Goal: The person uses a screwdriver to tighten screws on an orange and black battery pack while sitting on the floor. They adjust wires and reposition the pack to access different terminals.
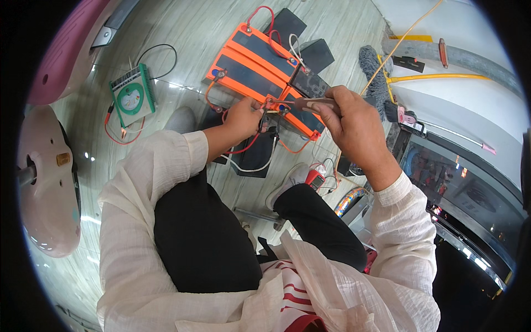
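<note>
In my right hand (354, 124) is a screwdriver (315, 103) with a brown handle, its shaft pointing left. The screwdriver's tip meets a terminal area at the near edge of a group of orange batteries (251, 81) with dark panels. My left hand (243, 119) is pinched at that same spot, its fingertips on a black wire (264, 122). Red, white and orange wires run between the terminals. Dark battery blocks stand around the orange ones, among them a black battery (255, 156) on the near side. What touches the screwdriver's tip is too small to tell.
A green-and-white dial meter (131, 95) with leads lies on the floor at left. Near my shoe (287, 183) is a red meter (315, 179). A grey mop head (371, 66) rests by the wall. A glass-fronted cabinet (459, 182) is at right, pink scooter parts (52, 182) at left.
</note>
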The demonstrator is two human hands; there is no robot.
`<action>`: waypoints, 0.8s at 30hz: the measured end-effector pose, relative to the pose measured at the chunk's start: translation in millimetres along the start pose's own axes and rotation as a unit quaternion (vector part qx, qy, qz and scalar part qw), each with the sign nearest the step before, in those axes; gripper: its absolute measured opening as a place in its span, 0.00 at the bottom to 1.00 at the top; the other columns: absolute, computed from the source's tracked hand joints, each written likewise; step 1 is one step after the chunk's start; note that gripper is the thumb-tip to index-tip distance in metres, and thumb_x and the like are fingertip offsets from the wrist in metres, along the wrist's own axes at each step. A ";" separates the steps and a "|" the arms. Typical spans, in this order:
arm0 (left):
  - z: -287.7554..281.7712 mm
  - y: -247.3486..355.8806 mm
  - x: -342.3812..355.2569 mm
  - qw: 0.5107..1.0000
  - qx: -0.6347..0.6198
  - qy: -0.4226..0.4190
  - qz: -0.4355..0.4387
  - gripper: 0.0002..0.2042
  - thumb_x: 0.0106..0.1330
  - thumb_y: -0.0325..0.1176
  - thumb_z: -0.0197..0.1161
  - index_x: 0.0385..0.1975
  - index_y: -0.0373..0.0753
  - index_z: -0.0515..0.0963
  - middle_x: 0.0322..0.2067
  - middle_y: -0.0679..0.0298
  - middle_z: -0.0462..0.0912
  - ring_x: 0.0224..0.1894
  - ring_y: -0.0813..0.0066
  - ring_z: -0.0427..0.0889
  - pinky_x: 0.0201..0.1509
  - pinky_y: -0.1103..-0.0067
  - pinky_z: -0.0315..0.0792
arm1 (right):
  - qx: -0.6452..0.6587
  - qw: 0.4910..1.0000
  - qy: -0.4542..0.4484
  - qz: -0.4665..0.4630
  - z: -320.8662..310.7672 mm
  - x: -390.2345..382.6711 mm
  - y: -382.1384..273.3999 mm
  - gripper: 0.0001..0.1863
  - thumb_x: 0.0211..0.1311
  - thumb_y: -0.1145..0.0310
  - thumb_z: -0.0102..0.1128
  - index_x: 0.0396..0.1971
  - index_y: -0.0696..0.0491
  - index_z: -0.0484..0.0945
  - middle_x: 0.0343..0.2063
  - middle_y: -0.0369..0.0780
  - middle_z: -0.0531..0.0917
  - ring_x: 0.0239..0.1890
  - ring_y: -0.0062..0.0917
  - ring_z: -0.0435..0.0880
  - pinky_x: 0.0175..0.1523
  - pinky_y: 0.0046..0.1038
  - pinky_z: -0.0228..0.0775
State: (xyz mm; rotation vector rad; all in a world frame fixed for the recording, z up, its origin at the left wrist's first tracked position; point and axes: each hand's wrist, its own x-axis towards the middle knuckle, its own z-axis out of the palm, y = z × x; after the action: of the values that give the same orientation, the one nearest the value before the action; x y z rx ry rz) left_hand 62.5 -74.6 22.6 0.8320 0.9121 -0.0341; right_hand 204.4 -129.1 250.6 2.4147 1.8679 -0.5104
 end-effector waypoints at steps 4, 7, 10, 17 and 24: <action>-0.4 0.8 1.6 1.000 -0.001 -0.007 0.002 0.06 0.72 0.28 0.57 0.43 0.32 0.71 0.31 0.56 0.82 0.27 0.68 0.87 0.23 0.76 0.78 | 0.157 0.987 0.041 -0.012 6.5 -1.5 0.5 0.18 0.64 0.59 0.65 0.44 0.55 0.74 0.32 0.46 0.81 0.35 0.46 0.85 0.34 0.38 0.76; -1.4 -4.9 5.8 1.000 -0.017 -0.004 0.005 0.07 0.72 0.27 0.57 0.43 0.32 0.70 0.32 0.55 0.82 0.27 0.67 0.87 0.23 0.75 0.79 | 0.066 0.996 0.041 -0.037 6.4 -1.5 0.0 0.17 0.64 0.58 0.64 0.44 0.55 0.74 0.32 0.47 0.83 0.35 0.45 0.85 0.35 0.39 0.76; -1.1 -4.0 4.6 1.000 -0.024 -0.009 -0.002 0.07 0.72 0.27 0.57 0.43 0.31 0.70 0.33 0.54 0.81 0.28 0.66 0.87 0.24 0.75 0.79 | 0.010 0.999 -0.005 0.031 0.1 1.2 -1.9 0.17 0.65 0.59 0.63 0.44 0.55 0.74 0.30 0.45 0.82 0.35 0.45 0.85 0.36 0.38 0.76; -4.4 -2.5 4.0 1.000 0.003 -0.020 -0.019 0.09 0.74 0.30 0.54 0.48 0.34 0.70 0.38 0.56 0.81 0.33 0.69 0.87 0.32 0.76 0.81 | 0.035 0.998 0.008 -0.044 2.2 -4.0 2.1 0.15 0.67 0.62 0.60 0.46 0.55 0.72 0.35 0.48 0.81 0.36 0.43 0.84 0.35 0.37 0.76; -3.8 0.4 2.3 1.000 0.005 -0.008 -0.002 0.07 0.73 0.28 0.55 0.44 0.31 0.71 0.33 0.54 0.82 0.28 0.67 0.87 0.24 0.75 0.79 | 0.052 0.998 0.009 -0.042 -0.8 -3.9 -6.9 0.15 0.65 0.60 0.63 0.41 0.54 0.73 0.31 0.46 0.81 0.32 0.44 0.84 0.32 0.39 0.75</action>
State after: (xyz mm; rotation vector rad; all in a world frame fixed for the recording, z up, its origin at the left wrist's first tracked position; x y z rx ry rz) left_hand 61.5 -71.2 19.9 0.8382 0.8988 -0.0490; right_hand 197.2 -130.7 253.6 2.4180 2.0062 -0.6082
